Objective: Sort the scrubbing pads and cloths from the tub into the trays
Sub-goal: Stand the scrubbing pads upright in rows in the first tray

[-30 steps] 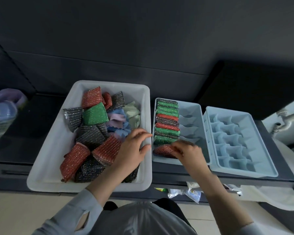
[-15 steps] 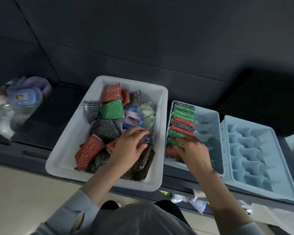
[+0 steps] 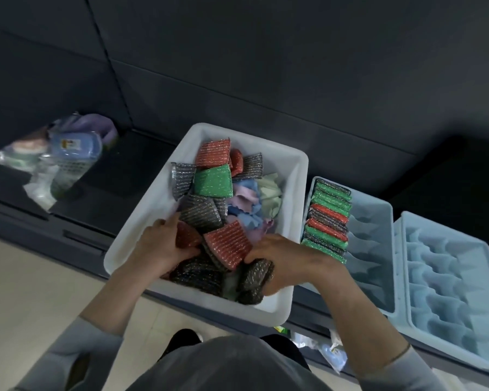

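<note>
Dark counter under a white tub of scrubbing pads, left hand gripping a red pad, right hand curled round a dark pad, sorted pads filling the nearer blue tray.

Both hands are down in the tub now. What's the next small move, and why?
Probably lift the right hand with the dark pad it grips and carry it to the near tray: its left column of pads is filled, the slots beside it empty.
</note>
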Tool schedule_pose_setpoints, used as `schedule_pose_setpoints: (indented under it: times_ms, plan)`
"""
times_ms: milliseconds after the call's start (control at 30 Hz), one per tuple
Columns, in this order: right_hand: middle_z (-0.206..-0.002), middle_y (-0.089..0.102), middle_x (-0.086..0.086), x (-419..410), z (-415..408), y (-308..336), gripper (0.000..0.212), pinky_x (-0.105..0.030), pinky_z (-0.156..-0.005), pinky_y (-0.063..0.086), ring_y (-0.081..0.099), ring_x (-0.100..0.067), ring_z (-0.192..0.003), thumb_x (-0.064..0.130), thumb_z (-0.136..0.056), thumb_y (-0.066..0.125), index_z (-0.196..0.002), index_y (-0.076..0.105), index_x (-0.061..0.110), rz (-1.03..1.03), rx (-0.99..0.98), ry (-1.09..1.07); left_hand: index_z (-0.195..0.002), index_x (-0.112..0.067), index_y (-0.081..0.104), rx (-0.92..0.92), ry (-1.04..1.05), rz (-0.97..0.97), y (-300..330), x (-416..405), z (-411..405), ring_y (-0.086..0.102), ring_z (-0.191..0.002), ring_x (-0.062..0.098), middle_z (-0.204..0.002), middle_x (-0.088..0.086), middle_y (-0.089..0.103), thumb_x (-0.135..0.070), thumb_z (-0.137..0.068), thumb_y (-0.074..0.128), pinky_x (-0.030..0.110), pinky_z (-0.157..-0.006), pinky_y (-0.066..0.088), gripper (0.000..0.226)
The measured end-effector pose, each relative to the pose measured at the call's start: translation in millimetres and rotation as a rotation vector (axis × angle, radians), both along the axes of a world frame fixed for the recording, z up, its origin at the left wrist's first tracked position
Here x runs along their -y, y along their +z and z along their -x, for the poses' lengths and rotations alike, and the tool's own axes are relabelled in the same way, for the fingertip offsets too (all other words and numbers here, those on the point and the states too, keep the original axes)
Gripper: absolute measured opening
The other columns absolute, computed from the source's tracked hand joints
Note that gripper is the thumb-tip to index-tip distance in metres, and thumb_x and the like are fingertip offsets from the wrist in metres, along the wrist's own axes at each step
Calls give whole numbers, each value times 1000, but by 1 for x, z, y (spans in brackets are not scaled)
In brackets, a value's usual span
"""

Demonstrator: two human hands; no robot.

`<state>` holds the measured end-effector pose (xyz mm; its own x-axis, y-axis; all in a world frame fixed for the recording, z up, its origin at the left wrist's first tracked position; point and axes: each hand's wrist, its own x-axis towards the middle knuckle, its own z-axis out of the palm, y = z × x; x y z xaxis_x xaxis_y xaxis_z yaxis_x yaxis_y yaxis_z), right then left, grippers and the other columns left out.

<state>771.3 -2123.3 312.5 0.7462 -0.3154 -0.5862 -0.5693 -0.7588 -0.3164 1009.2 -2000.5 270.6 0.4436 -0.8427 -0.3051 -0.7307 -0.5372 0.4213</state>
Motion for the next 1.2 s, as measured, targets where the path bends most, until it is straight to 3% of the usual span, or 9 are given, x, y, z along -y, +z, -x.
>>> schedule_pose_setpoints:
  times_ms: [133, 267, 467, 600, 767, 933, 1067, 1133, 1200]
  plan:
    - [-137, 48, -6, -6, -9, -6, 70, -35, -105, 36, 33, -26, -131, 18, -71, 78, -135, 51, 22, 138, -112, 83, -142, -25, 36, 23, 30, 281, 19, 11, 9, 49, -115, 33, -124, 13, 49, -69, -66, 69, 49, -96, 46, 93]
    - [-120, 62, -6, -14, -12, -18, 40, -34, -99, 38, 52, -28, -116, 4, -82, 65, -120, 63, 17, 376, 114, -13, -143, -28, 36, -70, -67, 385, 40, 30, 32, 48, -119, 25, -134, 8, 41, -84, -60, 58, 44, -104, 43, 103]
    - [-124, 63, 6, -7, 1, -22, 54, -34, -102, 41, 53, -16, -117, 17, -76, 78, -126, 60, 27, 413, 378, -128, -152, -21, 19, 36, -293, 87, 21, 47, 49, 33, -137, 32, -149, 8, 37, -54, -84, 63, 49, -113, 27, 88]
    - [-97, 68, 2, 1, 15, -12, 53, -35, -84, 52, 61, -13, -82, 23, -73, 82, -115, 51, 29, 406, 535, -334, -149, -13, 21, -33, -254, -5, 16, 45, 43, 50, -128, 30, -141, 10, 49, -55, -79, 68, 46, -106, 41, 93]
    - [-85, 69, 5, 6, 18, 4, 42, -27, -61, 49, 62, -11, -64, 31, -84, 74, -117, 48, 31, 101, 810, -802, -119, -23, 57, -160, -270, 45, 26, 44, 37, 60, -112, 15, -118, -8, 65, -48, -77, 75, 24, -88, 40, 52]
    - [-87, 68, -2, 9, 8, -4, 25, -34, -67, 52, 64, -15, -71, 34, -86, 71, -103, 55, 28, -83, 923, -1041, -128, -25, 45, -257, -335, -30, 23, 41, 36, 57, -107, 11, -112, -13, 51, -45, -76, 77, 33, -97, 46, 65]
    - [-82, 50, -9, 8, 4, -9, 58, -37, -72, 45, 48, -20, -74, 59, -73, 73, -95, 53, 9, -299, 975, -1168, -129, -16, 45, -433, -60, 215, 29, 44, 37, 51, -79, -10, -102, -13, 57, -33, -87, 69, -1, -62, 42, 51]
    - [-87, 54, -9, 10, 3, -12, 72, -44, -80, 49, 54, -21, -82, 71, -65, 72, -99, 54, 10, -396, 987, -1195, -129, -17, 42, -577, 97, 314, 34, 48, 40, 41, -78, -12, -94, -20, 47, -32, -92, 63, 4, -73, 39, 45]
    - [-97, 66, -6, 9, 0, -10, 52, -43, -88, 53, 63, -20, -93, 58, -81, 68, -105, 56, 14, -442, 966, -1171, -129, -22, 41, -758, 158, 354, 42, 52, 48, 50, -91, -4, -97, -24, 46, -32, -94, 60, 21, -92, 38, 41]
